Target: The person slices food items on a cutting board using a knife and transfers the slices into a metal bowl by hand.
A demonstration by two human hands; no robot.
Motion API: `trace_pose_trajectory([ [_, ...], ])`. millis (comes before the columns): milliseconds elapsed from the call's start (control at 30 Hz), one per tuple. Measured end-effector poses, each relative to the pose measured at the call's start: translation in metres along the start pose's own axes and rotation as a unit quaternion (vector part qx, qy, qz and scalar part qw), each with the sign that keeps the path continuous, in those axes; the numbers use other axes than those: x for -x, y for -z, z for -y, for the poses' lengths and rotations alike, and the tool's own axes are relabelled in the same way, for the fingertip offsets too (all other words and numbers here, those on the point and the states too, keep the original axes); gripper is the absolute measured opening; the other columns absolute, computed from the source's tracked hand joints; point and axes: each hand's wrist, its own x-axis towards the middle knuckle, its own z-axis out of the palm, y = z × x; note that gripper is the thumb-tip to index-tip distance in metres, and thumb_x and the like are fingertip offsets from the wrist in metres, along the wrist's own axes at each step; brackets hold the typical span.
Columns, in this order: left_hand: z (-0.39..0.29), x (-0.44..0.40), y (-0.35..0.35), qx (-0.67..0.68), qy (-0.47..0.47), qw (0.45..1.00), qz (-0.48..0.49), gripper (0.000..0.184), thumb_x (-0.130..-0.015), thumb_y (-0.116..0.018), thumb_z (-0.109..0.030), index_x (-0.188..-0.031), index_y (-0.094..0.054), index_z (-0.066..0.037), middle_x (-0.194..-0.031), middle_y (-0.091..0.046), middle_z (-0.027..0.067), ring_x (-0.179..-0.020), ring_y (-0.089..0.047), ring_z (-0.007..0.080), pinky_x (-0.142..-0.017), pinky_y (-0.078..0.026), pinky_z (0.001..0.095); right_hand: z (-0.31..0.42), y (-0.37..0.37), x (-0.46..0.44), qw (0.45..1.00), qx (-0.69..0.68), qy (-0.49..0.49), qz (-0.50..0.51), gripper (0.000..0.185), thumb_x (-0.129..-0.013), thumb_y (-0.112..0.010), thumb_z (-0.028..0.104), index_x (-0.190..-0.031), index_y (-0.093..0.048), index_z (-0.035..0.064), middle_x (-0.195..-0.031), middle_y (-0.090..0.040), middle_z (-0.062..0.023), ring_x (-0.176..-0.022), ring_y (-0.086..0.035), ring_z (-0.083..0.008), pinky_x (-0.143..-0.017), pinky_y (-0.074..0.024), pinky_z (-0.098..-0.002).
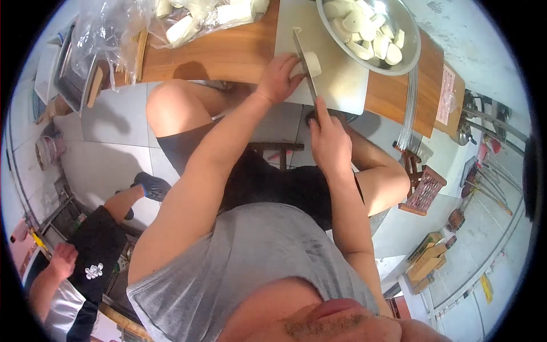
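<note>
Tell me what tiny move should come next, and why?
Perhaps the right hand should ease the knife down: it lies across the white chunk, which the left hand steadies on the cutting board. How deep the cut goes is hidden.

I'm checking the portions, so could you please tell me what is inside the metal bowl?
The metal bowl holds heaped pale cut pieces; those underneath are covered and cannot be seen.
</note>
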Motion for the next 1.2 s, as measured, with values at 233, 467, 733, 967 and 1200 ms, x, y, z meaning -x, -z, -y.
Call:
trace_pose_trajectory([
  [233, 0.003, 0.004, -0.004, 0.018, -0.004, 1.000, -0.019, 0.046, -0.081, -0.077, -0.013, -0.122, -0.059, -0.001, -0.123, -0.060, 0.0206, -0.111, -0.058, 0.0415, -0.097, -0.048, 0.0462, 0.002, 0.002, -0.001, 0.999, 0.005, -0.012, 0.039, 0.057, -0.098, -0.057, 0.025, -0.152, -0.041, 0.0229, -0.096, -0.065, -0.0212, -0.081, -0.066, -0.0447, -0.074, -0.0545, -0.0547],
  [467, 0.004, 0.002, -0.002, 0.006, -0.003, 1.000, -0.008, 0.046, -0.082, -0.076, -0.013, -0.123, -0.058, 0.001, -0.124, -0.059, 0.0208, -0.112, -0.057, 0.0412, -0.097, -0.049, 0.0462, -0.014, -0.012, 0.006, 1.000, 0.001, 0.024, -0.005, 0.056, -0.096, -0.059, 0.022, -0.150, -0.043, 0.0204, -0.092, -0.064, -0.0222, -0.077, -0.066, -0.0450, -0.072, -0.0546, -0.0545],
  [733, 0.001, 0.003, -0.003, 0.010, -0.015, 1.000, -0.023, 0.048, -0.081, -0.078, -0.015, -0.122, -0.058, 0.000, -0.120, -0.061, 0.0209, -0.111, -0.058, 0.0414, -0.094, -0.049, 0.0464, -0.005, -0.017, -0.015, 1.000, 0.017, 0.023, -0.004, 0.056, -0.097, -0.058, 0.024, -0.151, -0.041, 0.0205, -0.093, -0.065, -0.0216, -0.077, -0.066, -0.0455, -0.068, -0.0547, -0.0546],
  [967, 0.001, 0.006, -0.002, -0.002, 0.002, 1.000, 0.000, 0.049, -0.081, -0.077, -0.010, -0.124, -0.056, 0.002, -0.127, -0.057, 0.0209, -0.115, -0.056, 0.0400, -0.099, -0.048, 0.0440, -0.002, -0.016, -0.019, 0.999, 0.011, -0.012, 0.047, 0.057, -0.099, -0.054, 0.026, -0.153, -0.038, 0.0223, -0.101, -0.065, -0.0238, -0.086, -0.066, -0.0470, -0.077, -0.0540, -0.0556],
  [1200, 0.004, 0.009, -0.005, -0.011, 0.004, 1.000, 0.001, 0.047, -0.083, -0.076, -0.012, -0.124, -0.057, 0.001, -0.126, -0.058, 0.0212, -0.115, -0.056, 0.0405, -0.099, -0.048, 0.0454, -0.027, -0.031, 0.008, 0.999, -0.006, 0.001, 0.034, 0.055, -0.100, -0.054, 0.027, -0.152, -0.039, 0.0226, -0.102, -0.065, -0.0234, -0.087, -0.065, -0.0470, -0.078, -0.0534, -0.0548],
])
